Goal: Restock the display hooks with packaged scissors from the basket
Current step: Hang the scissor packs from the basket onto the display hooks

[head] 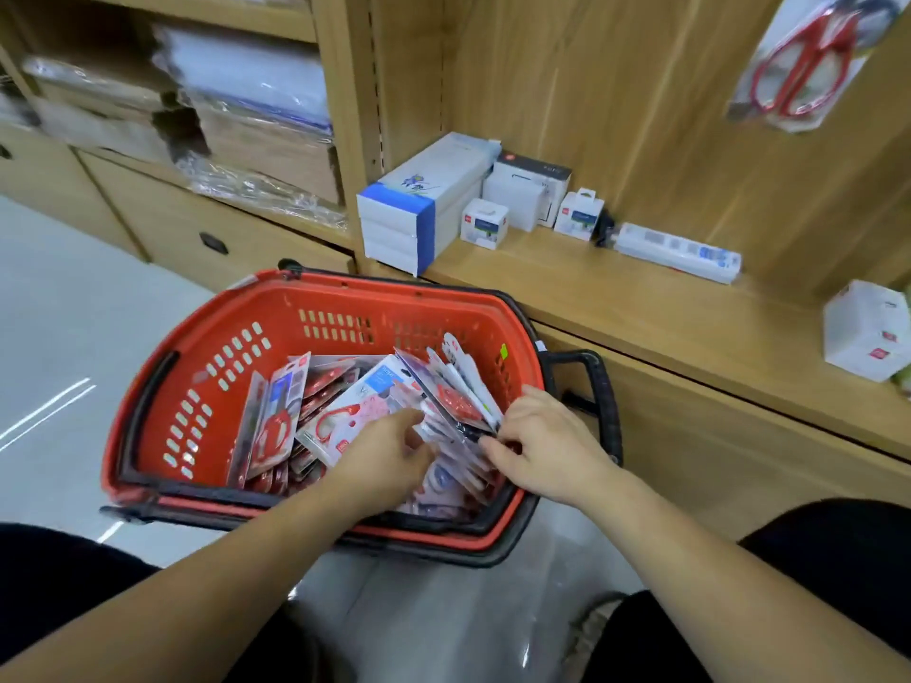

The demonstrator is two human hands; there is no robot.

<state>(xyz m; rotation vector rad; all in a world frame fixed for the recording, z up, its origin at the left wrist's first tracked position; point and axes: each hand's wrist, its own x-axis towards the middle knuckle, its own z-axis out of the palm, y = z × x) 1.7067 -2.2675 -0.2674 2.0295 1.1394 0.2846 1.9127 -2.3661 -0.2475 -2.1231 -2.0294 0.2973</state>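
Note:
A red plastic basket point(162, 386) with black handles sits on the floor in front of me, holding several packaged scissors point(276, 416) with red handles on white cards. Both hands reach into its right half. My left hand point(389, 456) has its fingers curled around the near ends of a fanned stack of scissor packs point(458, 391). My right hand point(547, 446) pinches the same stack from the right side. High on the wooden back panel at the top right hangs one pack of large red scissors point(803, 66).
A wooden shelf point(641, 298) to the right of the basket carries white and blue boxes point(419, 204), small white boxes point(485, 221) and a long white power strip pack point(678, 251). Left shelves hold wrapped paper stacks point(241, 86). Grey floor lies to the left.

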